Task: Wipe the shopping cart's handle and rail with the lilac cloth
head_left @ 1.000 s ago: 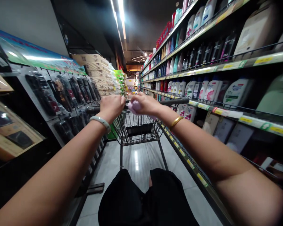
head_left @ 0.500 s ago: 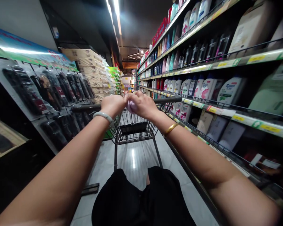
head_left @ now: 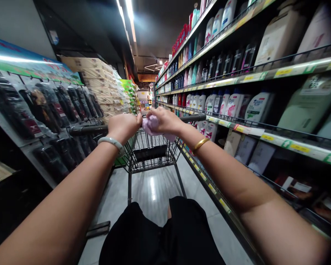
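Left hand is curled into a fist over the handle, knuckles up. Right hand has its fingers bunched around a purple cloth, which sits right above the middle of the handle, with a bit of it poking out below the palm. The left thumb is right up by the cloth, but honestly I can't tell if they're touching. There's a pale bangle on the left wrist and a gold one on the right. Just past the hands is the cart, on a shiny grey floor. Shampoo bottles line the shelves on the right; hanging packs and stacked boxes are on the left.
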The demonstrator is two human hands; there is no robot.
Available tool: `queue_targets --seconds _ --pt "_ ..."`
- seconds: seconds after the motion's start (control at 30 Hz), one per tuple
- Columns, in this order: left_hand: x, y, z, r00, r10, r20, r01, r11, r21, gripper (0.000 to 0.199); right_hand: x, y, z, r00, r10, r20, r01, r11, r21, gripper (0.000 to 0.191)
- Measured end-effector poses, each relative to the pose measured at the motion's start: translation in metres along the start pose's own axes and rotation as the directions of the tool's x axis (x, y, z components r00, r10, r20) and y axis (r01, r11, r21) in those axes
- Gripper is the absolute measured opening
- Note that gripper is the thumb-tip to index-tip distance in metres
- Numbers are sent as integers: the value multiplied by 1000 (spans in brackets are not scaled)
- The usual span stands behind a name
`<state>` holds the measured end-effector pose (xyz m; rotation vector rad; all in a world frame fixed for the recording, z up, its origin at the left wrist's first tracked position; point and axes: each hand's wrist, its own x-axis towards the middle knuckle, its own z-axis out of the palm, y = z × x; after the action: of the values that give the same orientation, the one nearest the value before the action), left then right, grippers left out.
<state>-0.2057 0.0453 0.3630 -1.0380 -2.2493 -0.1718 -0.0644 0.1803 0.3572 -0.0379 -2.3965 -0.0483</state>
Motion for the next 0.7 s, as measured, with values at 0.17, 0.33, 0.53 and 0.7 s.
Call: queue_targets --seconds 0.17,0.33,0.53,0.7 --pt "-9 5 -3 998 17 -66 -18 1000 -14 80 -13 22 -20 996 35 78 -36 999 14 44" --pt "-12 14 -3 995 17 -98 -19 999 -27 77 -18 -1 1 986 139 -91 -156 964 -216 43" --pt "-11 7 -2 997 40 -69 -42 999 -25 80 -31 35 -31 989 134 63 -122 978 -169 43" --pt "-7 0 -2 997 51 -55 -51 999 -4 77 -37 53 -45 969 234 80 -213 955 -208 47"
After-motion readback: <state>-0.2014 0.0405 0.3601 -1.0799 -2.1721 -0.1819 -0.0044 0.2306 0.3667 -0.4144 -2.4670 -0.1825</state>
